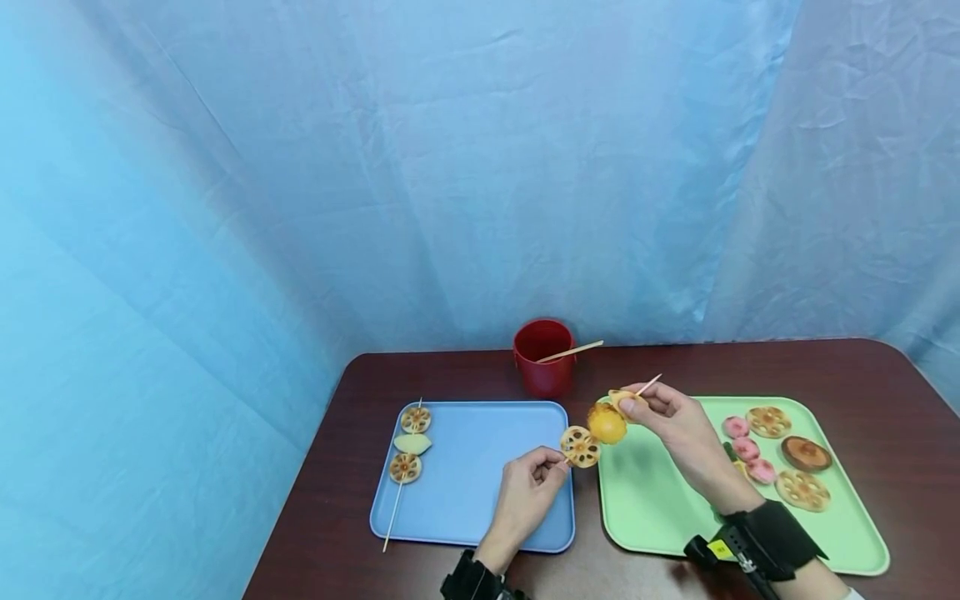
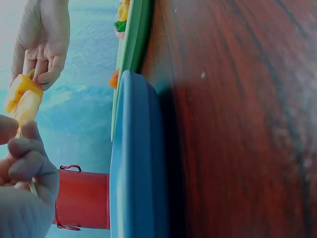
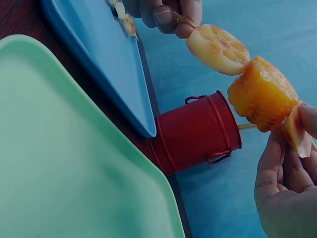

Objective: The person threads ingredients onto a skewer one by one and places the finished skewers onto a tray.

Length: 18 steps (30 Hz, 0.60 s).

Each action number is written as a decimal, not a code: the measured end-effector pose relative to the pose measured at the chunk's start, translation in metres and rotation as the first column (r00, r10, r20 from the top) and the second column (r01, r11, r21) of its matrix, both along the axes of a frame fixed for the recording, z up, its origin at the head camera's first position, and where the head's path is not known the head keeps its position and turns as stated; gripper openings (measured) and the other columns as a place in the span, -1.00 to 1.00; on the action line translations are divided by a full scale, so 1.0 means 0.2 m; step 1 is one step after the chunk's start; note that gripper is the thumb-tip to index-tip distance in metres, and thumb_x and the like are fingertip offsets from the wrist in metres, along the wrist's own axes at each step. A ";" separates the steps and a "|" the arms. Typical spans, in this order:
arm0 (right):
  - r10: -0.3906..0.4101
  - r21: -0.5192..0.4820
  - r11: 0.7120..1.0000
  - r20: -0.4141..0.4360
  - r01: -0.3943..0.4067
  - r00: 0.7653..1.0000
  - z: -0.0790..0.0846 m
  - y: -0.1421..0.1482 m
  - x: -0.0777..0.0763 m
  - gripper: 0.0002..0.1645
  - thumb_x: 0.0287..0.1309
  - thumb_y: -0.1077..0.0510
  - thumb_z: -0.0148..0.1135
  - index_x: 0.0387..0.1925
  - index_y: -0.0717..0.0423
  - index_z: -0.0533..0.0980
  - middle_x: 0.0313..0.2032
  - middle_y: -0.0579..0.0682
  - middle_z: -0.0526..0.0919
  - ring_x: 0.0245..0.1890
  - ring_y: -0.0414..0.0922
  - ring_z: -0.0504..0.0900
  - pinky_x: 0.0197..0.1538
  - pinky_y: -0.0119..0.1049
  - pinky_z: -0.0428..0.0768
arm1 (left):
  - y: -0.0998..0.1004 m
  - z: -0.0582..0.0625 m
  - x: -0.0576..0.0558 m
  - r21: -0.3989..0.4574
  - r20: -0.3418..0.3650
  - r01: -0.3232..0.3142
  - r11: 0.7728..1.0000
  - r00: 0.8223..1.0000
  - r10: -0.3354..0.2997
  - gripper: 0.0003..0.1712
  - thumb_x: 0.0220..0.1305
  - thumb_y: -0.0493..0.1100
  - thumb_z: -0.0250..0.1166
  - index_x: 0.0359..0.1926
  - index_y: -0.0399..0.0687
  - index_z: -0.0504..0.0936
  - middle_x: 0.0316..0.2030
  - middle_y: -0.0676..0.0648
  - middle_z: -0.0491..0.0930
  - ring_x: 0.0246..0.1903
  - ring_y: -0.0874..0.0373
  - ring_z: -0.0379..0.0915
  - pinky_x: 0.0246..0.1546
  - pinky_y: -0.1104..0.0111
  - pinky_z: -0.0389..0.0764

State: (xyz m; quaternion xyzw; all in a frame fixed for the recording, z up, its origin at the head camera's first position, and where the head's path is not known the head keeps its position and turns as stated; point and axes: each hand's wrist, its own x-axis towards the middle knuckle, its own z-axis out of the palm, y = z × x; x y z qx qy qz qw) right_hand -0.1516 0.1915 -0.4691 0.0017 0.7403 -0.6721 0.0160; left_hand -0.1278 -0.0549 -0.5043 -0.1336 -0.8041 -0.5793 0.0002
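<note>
Between the two hands runs a wooden skewer (image 1: 649, 384), holding a lotus root slice (image 3: 219, 49) and a yellow corn chunk (image 3: 262, 94). My left hand (image 1: 525, 497) grips the stick just below the lotus root slice. At the other end, my right hand (image 1: 678, 437) pinches a pale slice (image 3: 296, 133) against the corn, and the stick's tip pokes out past the fingers. In the left wrist view the corn (image 2: 22, 91) sits beside the right hand's fingertips. The loaded skewer is held up above the gap between the two trays.
A finished-looking skewer (image 1: 411, 443) of two lotus slices and a pale green piece lies on the blue tray (image 1: 465, 475). The green tray (image 1: 645, 508) bears pink pieces (image 1: 746, 448), lotus slices (image 1: 802, 491) and a brown round slice (image 1: 806, 454). Behind stands a red bucket (image 1: 546, 375) with a stick.
</note>
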 end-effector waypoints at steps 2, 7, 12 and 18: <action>-0.008 0.002 1.000 0.002 0.008 1.000 0.00 0.00 0.00 -0.43 0.37 -0.15 0.33 0.14 0.20 0.55 -0.03 -0.05 0.76 0.00 -0.20 0.68 0.08 -0.38 0.58 | 0.00 0.00 0.00 0.006 0.009 0.029 1.000 1.000 -0.029 -0.87 0.37 -0.19 0.33 -0.24 -0.13 0.78 -0.51 0.10 0.59 -0.58 0.39 0.33 -0.52 0.56 0.33; -0.009 0.017 1.000 -0.005 0.009 1.000 0.01 0.00 0.00 -0.44 0.37 -0.16 0.33 0.13 0.20 0.56 -0.01 -0.05 0.74 0.01 -0.19 0.66 0.08 -0.38 0.58 | -0.02 -0.01 -0.01 -0.060 -0.083 0.028 0.998 0.996 -0.033 -0.85 0.40 -0.19 0.34 -0.17 -0.14 0.80 -0.37 0.03 0.70 -0.46 0.41 0.44 -0.42 0.53 0.48; -0.008 0.042 0.999 -0.007 0.008 1.000 0.01 0.00 0.02 -0.43 0.37 -0.18 0.32 0.15 0.17 0.58 0.05 -0.05 0.70 0.04 -0.20 0.64 0.09 -0.35 0.56 | -0.02 -0.02 -0.01 -0.086 -0.110 -0.054 0.995 0.993 0.045 -0.91 0.35 -0.21 0.40 -0.23 -0.10 0.82 -0.42 0.10 0.69 -0.50 0.43 0.43 -0.46 0.51 0.49; 0.012 0.031 0.999 -0.001 -0.012 1.000 -0.01 0.00 0.01 -0.42 0.37 -0.15 0.33 0.19 0.18 0.56 0.02 -0.04 0.72 0.00 -0.20 0.68 0.11 -0.28 0.60 | -0.01 -0.02 -0.01 -0.059 -0.058 -0.053 0.997 0.997 0.050 -0.90 0.34 -0.22 0.39 -0.35 -0.09 0.73 -0.53 0.13 0.62 -0.56 0.43 0.36 -0.52 0.53 0.41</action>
